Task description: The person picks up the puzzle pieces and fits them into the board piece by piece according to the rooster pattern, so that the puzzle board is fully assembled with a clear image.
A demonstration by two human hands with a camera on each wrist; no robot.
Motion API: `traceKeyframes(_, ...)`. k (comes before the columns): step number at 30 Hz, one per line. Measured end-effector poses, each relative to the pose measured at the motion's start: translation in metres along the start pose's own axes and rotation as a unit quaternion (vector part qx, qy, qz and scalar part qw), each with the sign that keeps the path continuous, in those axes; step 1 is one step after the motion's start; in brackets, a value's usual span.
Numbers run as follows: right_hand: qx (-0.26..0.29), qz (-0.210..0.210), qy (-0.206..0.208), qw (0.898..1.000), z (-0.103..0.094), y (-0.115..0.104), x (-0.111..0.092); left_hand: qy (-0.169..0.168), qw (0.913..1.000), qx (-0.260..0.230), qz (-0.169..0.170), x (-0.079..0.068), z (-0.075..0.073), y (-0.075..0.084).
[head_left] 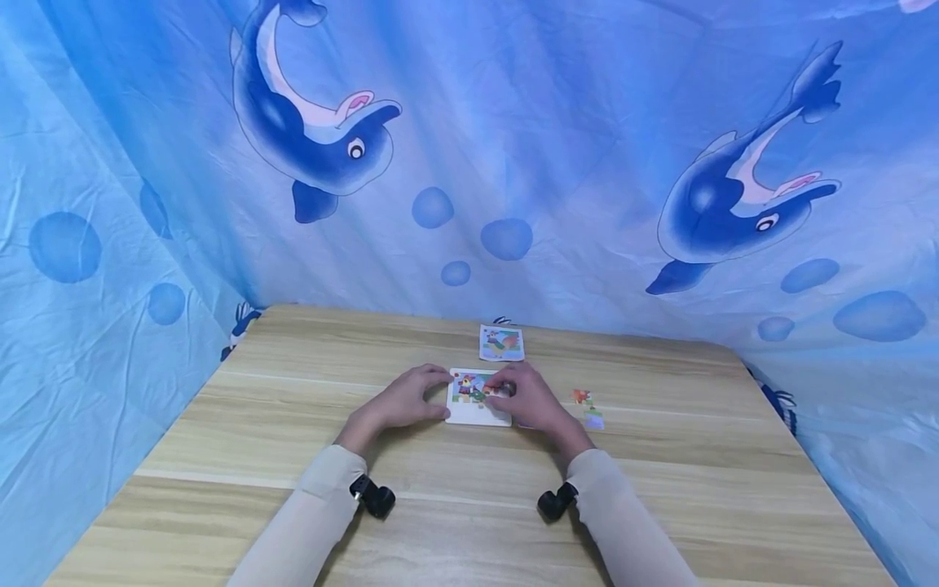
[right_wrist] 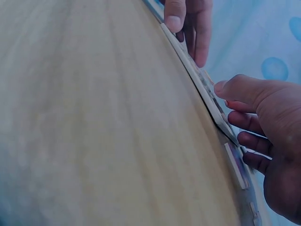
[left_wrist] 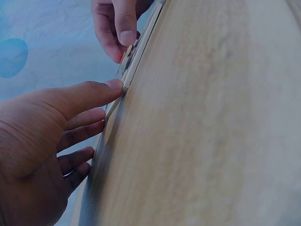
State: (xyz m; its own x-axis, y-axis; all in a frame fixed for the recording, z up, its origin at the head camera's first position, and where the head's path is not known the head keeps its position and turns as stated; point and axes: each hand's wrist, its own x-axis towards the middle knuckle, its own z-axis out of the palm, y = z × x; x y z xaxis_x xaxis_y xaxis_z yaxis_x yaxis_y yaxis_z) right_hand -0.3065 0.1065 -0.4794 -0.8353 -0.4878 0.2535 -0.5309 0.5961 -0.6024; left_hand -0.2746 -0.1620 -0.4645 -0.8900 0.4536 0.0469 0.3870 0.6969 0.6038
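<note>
A small white-framed jigsaw board [head_left: 469,416] lies on the wooden table, with a colourful cartoon picture partly filled in across its upper part. My left hand [head_left: 406,398] holds its left side, thumb at the near corner and fingers toward the far one. Over the right part of the board is my right hand [head_left: 534,398], thumb and fingertips pinching a small puzzle piece [left_wrist: 128,51] at the board's surface. The right fingers hide much of that piece and the picture beneath them.
Behind the board lies a picture card [head_left: 502,343] with a similar cartoon. Loose puzzle pieces, an orange one [head_left: 583,397] and a purple one [head_left: 594,420], lie to the right. Another piece [right_wrist: 236,165] sits beside the board near my right hand. A blue dolphin-print curtain [head_left: 469,163] stands behind the table.
</note>
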Motion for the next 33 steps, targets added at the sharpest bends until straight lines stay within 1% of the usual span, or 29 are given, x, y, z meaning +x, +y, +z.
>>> traceKeyframes(5,-0.007,0.001,0.0,1.0,0.0029,-0.0004,0.0013,0.001,1.0,-0.002,0.0,-0.0002,0.0003,-0.0007)
traceKeyframes(12,-0.016,0.013,-0.004,1.0,0.0053,-0.002,0.0033,0.002,1.0,-0.001,0.004,0.0006,0.001,-0.0016)
traceKeyframes(19,-0.021,0.019,-0.003,1.0,0.0066,-0.0018,0.002,0.004,1.0,0.002,0.009,0.0012,0.0015,-0.0035)
traceKeyframes(33,-0.018,0.033,0.0,0.999,0.0068,-0.0032,0.0005,0.001,0.9999,0.005,0.009,0.0017,0.0014,-0.0031)
